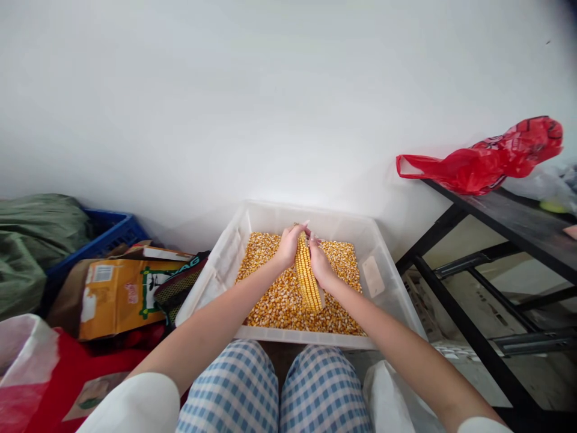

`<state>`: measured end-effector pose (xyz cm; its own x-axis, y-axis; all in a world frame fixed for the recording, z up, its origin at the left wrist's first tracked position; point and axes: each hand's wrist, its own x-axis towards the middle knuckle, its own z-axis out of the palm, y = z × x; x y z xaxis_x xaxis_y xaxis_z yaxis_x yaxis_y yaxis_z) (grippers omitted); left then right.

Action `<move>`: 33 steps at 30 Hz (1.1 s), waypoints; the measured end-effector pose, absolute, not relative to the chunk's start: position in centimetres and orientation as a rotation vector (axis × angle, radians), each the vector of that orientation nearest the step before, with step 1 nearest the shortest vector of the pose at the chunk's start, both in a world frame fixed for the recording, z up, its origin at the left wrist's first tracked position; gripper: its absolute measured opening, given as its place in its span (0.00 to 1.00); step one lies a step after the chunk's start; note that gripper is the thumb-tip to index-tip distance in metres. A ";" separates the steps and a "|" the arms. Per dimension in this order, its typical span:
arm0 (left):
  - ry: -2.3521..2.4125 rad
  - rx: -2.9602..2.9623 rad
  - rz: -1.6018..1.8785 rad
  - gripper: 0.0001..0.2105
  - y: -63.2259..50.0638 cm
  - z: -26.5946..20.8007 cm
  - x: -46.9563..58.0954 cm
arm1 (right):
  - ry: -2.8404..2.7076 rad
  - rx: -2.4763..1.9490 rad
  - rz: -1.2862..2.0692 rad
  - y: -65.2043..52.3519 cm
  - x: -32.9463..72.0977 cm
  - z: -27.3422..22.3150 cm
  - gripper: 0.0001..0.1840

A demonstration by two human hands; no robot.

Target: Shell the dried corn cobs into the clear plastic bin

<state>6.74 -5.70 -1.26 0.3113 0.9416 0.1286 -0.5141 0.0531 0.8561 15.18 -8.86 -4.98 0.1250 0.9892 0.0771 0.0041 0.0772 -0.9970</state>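
Observation:
An ear of corn [308, 279] with rows of yellow kernels is held over a translucent plastic bin [311, 340]. My left hand [292, 243] is closed around its far end from the left. From the right, my right hand [319, 258] grips the same ear, with the fingertips of both hands close together at the far tip. The ear's near end points toward my knees. Loose corn kernels [270, 304] cover the bottom of the bin beneath the hands. Part of the ear's far end is hidden by my fingers.
A black metal-framed table [464, 270] stands at the right with a red plastic bag [491, 156] on it. To the left are a yellow cardboard box [119, 294], a blue crate [110, 228] and a red-and-white bag [67, 373]. Behind the bin rises a white wall [270, 108].

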 end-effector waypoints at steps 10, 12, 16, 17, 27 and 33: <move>0.609 0.978 1.192 0.17 -5.1 -1.5 6.3 | -1.360 -1.134 1.088 -9.4 14.8 -3.8 0.29; 0.605 0.946 1.187 0.17 -5.1 -1.6 6.3 | -1.306 -1.142 1.085 -9.2 14.9 -4.1 0.29; 0.597 0.908 1.175 0.15 -5.0 -1.5 6.2 | -1.248 -1.119 1.124 -9.2 15.0 -4.1 0.29; 0.599 0.902 1.177 0.14 -5.0 -1.4 6.2 | -1.273 -1.104 1.143 -9.3 15.0 -4.0 0.29; 0.625 0.871 1.172 0.13 -4.6 -1.2 5.8 | -1.386 -1.106 1.042 -9.3 15.0 -4.0 0.29; 0.629 0.836 1.159 0.15 -3.9 -1.2 5.4 | -1.384 -1.052 1.139 -9.6 14.8 -3.2 0.27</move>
<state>5.38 -3.94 -1.23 0.2935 0.9559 -0.0094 -0.5283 0.1703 0.8318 14.79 -9.64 -3.23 -0.1053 0.9799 0.1692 0.0220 0.1724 -0.9848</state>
